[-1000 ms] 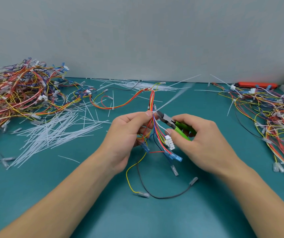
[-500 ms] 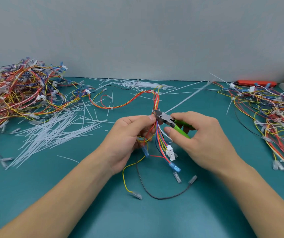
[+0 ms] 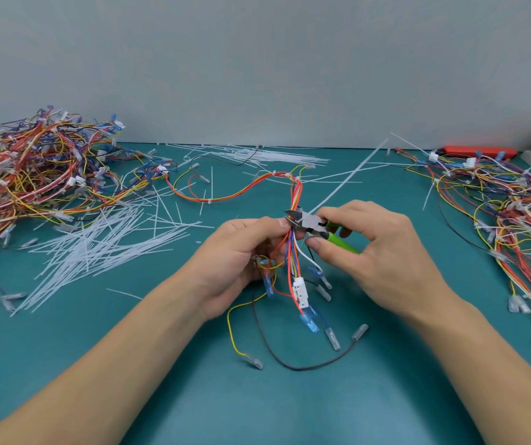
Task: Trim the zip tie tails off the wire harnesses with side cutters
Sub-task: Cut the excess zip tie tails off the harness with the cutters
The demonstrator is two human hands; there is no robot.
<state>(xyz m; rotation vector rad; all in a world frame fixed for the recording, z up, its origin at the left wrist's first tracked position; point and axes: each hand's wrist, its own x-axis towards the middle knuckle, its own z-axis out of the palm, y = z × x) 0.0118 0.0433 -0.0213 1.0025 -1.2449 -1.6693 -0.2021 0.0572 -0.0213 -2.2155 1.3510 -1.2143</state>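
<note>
Head view: right hand grips cutters biting the tie tail, which points to 1 o'clock; left hand holds harness.

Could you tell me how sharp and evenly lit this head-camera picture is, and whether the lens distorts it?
Head view: soft, even light, faint shadows, no glare; wide-angle bending curves the table's far edge; left hand, right hand and side cutters are fairly sharp; the forearms and harness pile at the edges look softer.

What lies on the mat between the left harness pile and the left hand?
In the head view, a heap of cut zip tie tails lies on the mat between the left pile and the left hand.
</note>
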